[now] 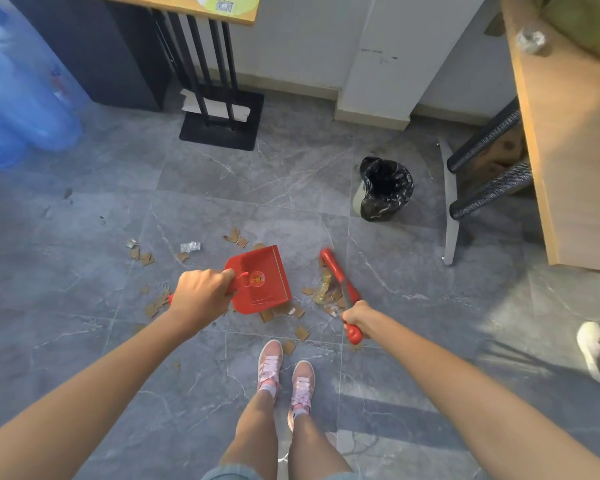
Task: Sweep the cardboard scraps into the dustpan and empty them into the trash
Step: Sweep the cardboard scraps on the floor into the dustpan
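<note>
My left hand: fingers curled round dustpan handle | right hand: fingers wrapped round brush | cardboard scraps strewn on floor left, right and near of dustpan | risk I see: lip off the floor, brush shoves scraps underneath; left ones missed.

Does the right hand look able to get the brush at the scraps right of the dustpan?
Probably yes. The right hand holds the brush, whose head sits among those scraps; nothing blocks the way to the dustpan.

Dustpan handle hidden under left hand; water jugs blurred, cropped at edge.
</note>
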A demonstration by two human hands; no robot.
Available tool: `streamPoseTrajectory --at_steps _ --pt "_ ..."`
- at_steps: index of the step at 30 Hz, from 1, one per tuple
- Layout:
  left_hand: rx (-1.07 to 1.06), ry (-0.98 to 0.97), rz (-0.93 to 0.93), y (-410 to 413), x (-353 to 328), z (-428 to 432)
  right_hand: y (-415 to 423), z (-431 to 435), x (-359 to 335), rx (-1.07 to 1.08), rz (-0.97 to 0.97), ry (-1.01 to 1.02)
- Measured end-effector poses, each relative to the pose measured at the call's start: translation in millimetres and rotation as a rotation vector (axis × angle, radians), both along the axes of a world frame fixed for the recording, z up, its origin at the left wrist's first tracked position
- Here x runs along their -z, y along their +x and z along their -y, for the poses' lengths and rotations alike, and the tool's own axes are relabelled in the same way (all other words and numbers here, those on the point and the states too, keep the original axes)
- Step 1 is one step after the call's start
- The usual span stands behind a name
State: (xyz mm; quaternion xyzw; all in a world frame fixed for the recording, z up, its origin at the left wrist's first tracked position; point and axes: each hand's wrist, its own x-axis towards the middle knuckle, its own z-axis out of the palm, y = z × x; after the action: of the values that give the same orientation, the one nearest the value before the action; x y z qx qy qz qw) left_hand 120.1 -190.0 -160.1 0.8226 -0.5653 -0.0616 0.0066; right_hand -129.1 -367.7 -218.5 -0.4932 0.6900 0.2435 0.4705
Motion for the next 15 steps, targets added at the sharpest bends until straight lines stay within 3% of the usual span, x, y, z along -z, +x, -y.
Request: streamPoseTrajectory --at_steps 15 --pt "-0.024 0.069 -0.006 -21 0 -21 6 -36 -12 0.151 0.237 0.189"
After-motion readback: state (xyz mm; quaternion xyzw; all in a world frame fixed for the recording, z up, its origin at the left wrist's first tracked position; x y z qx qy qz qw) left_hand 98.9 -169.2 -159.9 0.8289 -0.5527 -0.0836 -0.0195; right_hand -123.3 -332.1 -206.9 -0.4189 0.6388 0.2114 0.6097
